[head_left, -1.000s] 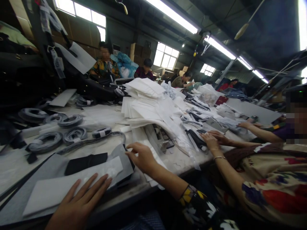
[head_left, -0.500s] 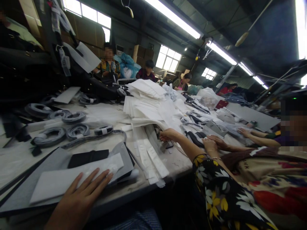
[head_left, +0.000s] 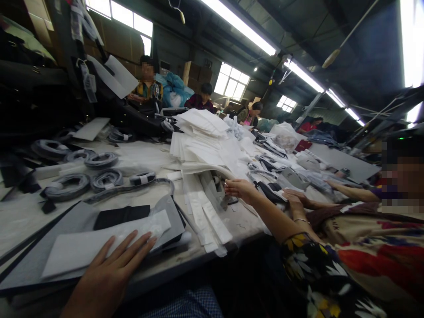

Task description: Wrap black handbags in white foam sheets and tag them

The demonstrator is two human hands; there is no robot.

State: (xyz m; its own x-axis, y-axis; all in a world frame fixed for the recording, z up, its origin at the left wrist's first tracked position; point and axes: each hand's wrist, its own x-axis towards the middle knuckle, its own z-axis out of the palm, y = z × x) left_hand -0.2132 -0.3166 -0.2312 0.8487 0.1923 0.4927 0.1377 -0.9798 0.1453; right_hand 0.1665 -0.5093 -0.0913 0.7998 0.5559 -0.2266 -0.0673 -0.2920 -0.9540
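Observation:
My left hand (head_left: 111, 269) lies flat with its fingers spread on a folded white foam sheet (head_left: 76, 247). The sheet rests over grey panels (head_left: 62, 229) and beside a black folded piece (head_left: 122, 216) at the table's near left. Reaching in from the right in a black floral sleeve, my right hand (head_left: 243, 191) has its fingers stretched out to the left. It is close to a small grey and dark object (head_left: 218, 187) under the edge of the white sheet stack (head_left: 202, 145). No held thing shows in its fingers.
Coiled grey straps (head_left: 68, 186) lie at the left, and white strips (head_left: 212, 221) hang over the front edge. At the right, a co-worker's hands (head_left: 296, 201) are near mine. Several people sit beyond the table, and black bags (head_left: 132, 115) stand at the back left.
My right hand has drawn back slightly to the right, and its floral sleeve has shifted down and right. My left hand stays flat on the foam sheet.

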